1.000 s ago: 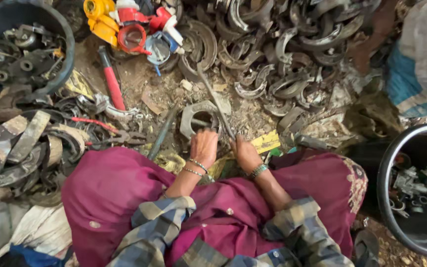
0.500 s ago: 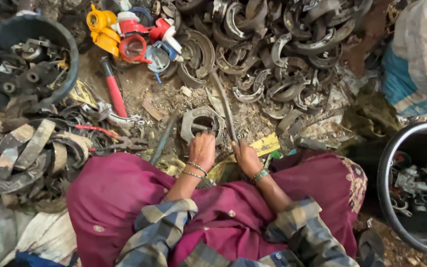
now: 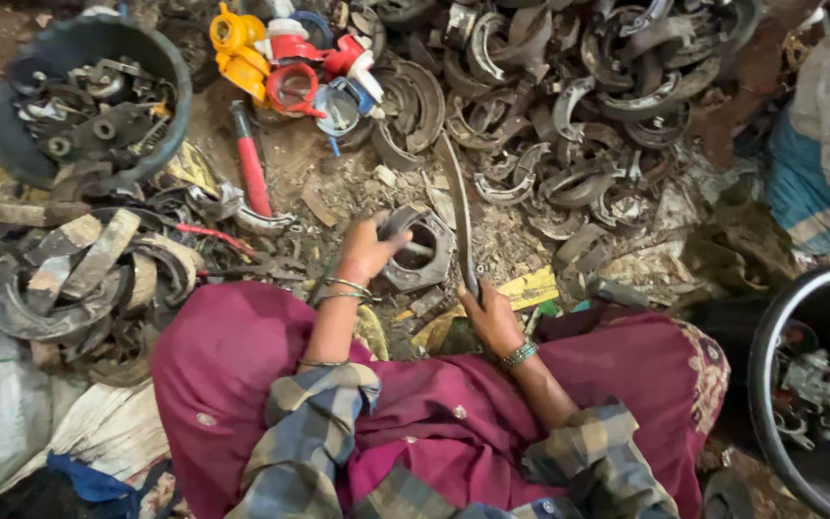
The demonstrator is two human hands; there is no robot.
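Note:
I sit on the ground in maroon cloth and plaid sleeves. My left hand (image 3: 369,248) grips a grey metal ring-shaped part (image 3: 422,252) lying on the dirt just ahead of my knees. My right hand (image 3: 488,315) is closed round the lower end of a long thin metal bar (image 3: 460,213), which slants up and away past the right side of the ring part. Bangles show on both wrists.
A heap of curved metal brake-shoe pieces (image 3: 569,106) fills the far side. A dark tub of metal parts (image 3: 84,101) stands far left, another black tub (image 3: 814,384) at right. Red, yellow and blue plastic bits (image 3: 285,58) lie ahead. Another person's arm (image 3: 742,106) reaches in upper right.
My left hand moved forward off my lap onto the ring part. My right hand kept hold of the bar, whose far end swung slightly right.

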